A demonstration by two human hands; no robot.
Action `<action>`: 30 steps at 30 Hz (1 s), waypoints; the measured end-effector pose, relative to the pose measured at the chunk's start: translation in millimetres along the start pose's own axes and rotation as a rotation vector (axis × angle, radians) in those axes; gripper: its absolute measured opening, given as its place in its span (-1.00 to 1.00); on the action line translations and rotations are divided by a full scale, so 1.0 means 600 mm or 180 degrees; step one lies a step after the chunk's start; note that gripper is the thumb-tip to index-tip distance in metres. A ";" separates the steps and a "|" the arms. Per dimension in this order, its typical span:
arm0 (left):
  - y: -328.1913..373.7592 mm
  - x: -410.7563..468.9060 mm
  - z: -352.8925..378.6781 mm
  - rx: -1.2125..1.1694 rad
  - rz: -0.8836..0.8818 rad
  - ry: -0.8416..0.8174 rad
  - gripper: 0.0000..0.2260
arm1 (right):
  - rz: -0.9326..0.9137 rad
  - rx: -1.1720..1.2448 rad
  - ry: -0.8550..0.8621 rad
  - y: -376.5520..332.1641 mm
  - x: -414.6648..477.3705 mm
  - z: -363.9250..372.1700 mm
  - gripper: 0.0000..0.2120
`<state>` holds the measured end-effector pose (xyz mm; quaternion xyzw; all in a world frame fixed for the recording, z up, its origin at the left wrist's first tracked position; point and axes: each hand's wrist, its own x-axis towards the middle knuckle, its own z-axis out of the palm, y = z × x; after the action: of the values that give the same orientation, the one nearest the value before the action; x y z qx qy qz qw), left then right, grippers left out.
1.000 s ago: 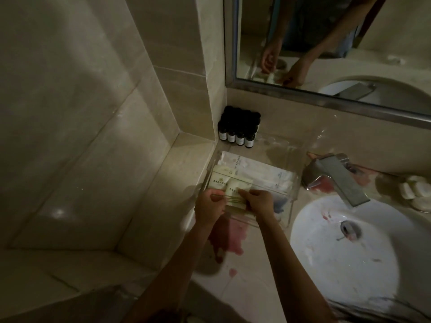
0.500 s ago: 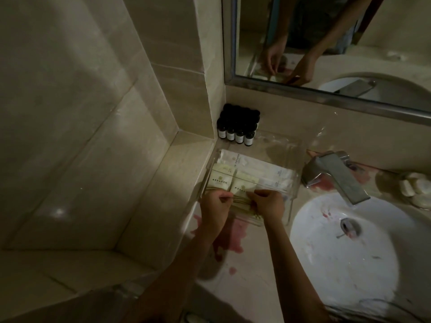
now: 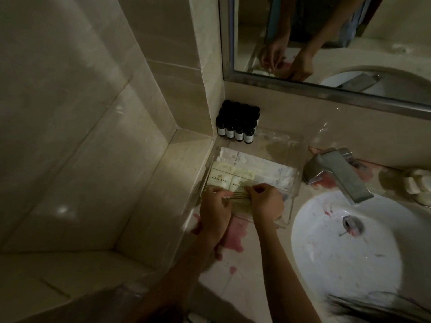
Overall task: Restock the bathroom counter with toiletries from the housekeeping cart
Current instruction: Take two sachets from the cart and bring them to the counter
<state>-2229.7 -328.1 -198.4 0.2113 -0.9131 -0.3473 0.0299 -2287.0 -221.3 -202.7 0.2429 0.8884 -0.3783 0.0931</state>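
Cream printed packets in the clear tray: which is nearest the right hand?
The cream printed packet bordering the white sachets, just beyond the right hand; the other lies farther left.

Mirror (image 3: 396, 31) up top, faucet (image 3: 338, 178) over sink (image 3: 338, 257), maybe soaps (image 3: 417, 185) rt.

Much here I can't make out.
The left hand (image 3: 215, 209) and right hand (image 3: 265, 202) cover the near end of the packet stack (image 3: 240, 183), pinching thin dark strands (image 3: 238, 197) too fine for me to identify. Print on the packets and the small dark bottles (image 3: 239, 132) is too small to read. The basin (image 3: 338, 264) and the pale round objects (image 3: 417, 185) run off the right edge.
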 end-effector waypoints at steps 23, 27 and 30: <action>-0.009 -0.028 -0.035 0.0133 0.0402 -0.0088 -0.67 | -0.0261 0.0144 -0.0140 0.010 -0.021 -0.054 -0.92; -0.022 -0.060 -0.055 0.0024 0.0423 -0.0024 -0.70 | -0.0417 0.0141 -0.0095 0.011 -0.053 -0.079 -0.96; -0.026 -0.083 -0.066 -0.0114 0.0415 0.0036 -0.71 | -0.0547 0.0188 -0.0193 0.017 -0.080 -0.098 -0.92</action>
<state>-2170.7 -342.7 -173.6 0.1528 -0.9184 -0.3598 0.0613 -2239.0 -190.6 -151.5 0.1570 0.8911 -0.4181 0.0800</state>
